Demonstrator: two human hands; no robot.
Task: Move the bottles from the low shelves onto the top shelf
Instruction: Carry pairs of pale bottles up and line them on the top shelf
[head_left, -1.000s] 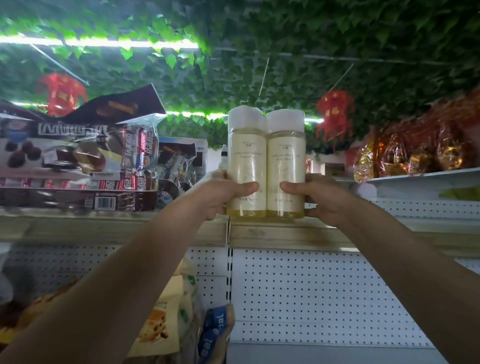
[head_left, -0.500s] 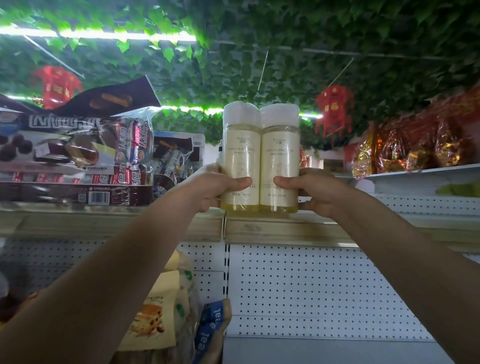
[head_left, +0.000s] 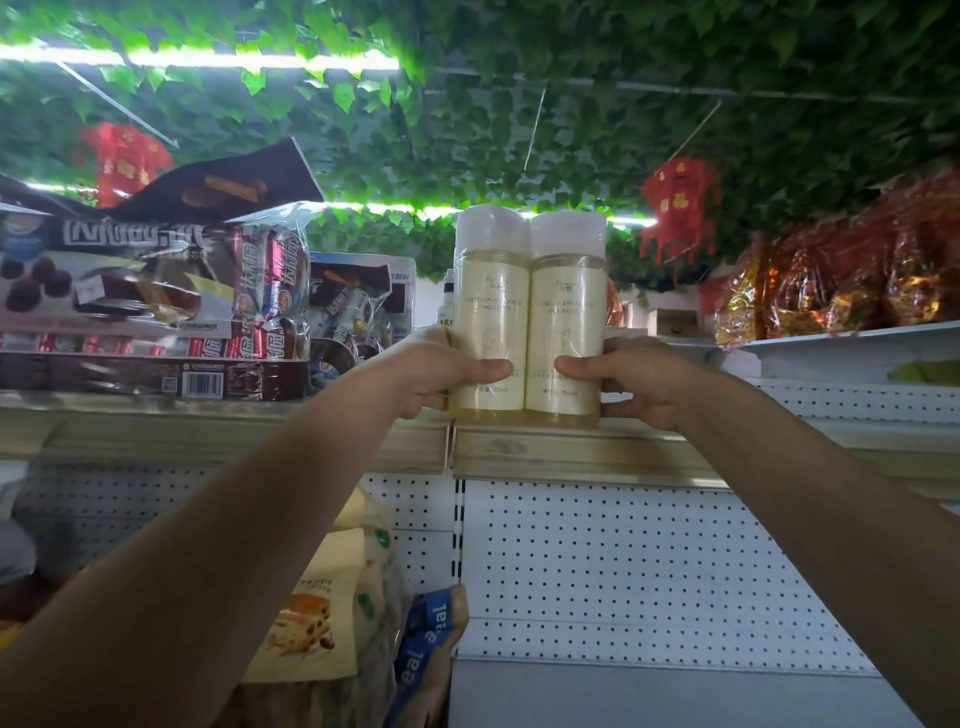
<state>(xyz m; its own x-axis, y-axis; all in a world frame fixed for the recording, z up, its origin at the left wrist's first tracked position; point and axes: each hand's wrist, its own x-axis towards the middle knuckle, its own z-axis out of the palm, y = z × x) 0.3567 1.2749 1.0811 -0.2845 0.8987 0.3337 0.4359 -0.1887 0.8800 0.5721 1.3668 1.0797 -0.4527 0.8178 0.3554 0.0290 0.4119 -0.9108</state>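
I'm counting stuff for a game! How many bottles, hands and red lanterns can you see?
Bottles with white caps: 2, left one and right one
Hands: 2, left hand and right hand
Red lanterns: 2, left and right
Total: 6

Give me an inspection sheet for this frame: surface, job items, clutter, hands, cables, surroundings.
Surface: top shelf, wood-coloured front edge.
Job's things: two bottles, white caps, upright, side by side at the shelf edge; whether they rest on it cannot be told.
Clutter: snack boxes to the left, red packets on a shelf to the right.
Hands: left hand grips the left bottle, right hand the right.
Cables: nothing seen.
Surroundings: leaf-covered ceiling, red lanterns, pegboard back panel.
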